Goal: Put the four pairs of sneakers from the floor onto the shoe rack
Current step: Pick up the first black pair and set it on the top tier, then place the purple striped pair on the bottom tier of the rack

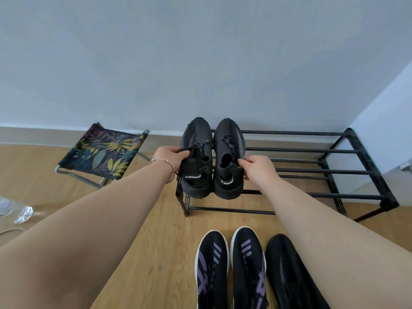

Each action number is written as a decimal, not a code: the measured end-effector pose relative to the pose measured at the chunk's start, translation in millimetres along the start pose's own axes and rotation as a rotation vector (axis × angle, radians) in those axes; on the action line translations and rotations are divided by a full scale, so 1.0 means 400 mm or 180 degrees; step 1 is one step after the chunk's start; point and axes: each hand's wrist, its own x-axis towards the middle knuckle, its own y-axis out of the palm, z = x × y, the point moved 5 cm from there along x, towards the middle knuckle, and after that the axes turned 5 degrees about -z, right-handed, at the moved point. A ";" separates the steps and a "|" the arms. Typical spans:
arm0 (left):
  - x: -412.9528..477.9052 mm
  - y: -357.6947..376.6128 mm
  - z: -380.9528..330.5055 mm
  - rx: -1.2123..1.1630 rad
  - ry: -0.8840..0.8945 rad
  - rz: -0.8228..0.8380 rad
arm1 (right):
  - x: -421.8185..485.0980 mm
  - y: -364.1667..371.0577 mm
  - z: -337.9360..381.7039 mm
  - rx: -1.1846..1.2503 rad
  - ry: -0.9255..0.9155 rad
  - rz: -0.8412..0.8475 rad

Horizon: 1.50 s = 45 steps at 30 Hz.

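A black metal shoe rack stands against the wall. At its left end lie two black knit sneakers, toes to the wall. My left hand grips the collar of the left sneaker. My right hand pinches the collar of the right sneaker. On the floor in front sits a black pair with purple stripes and white soles. To their right a plain black sneaker is partly hidden by my right forearm.
A folding stool with leaf-print fabric stands left of the rack. A clear plastic bottle lies on the wooden floor at the far left, with a cord below it. The rack's bars to the right of the pair are bare.
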 end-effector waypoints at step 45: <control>-0.479 0.192 0.458 0.3559 0.2061 0.0310 | -0.439 0.100 -0.449 -0.2569 -0.1960 -0.0140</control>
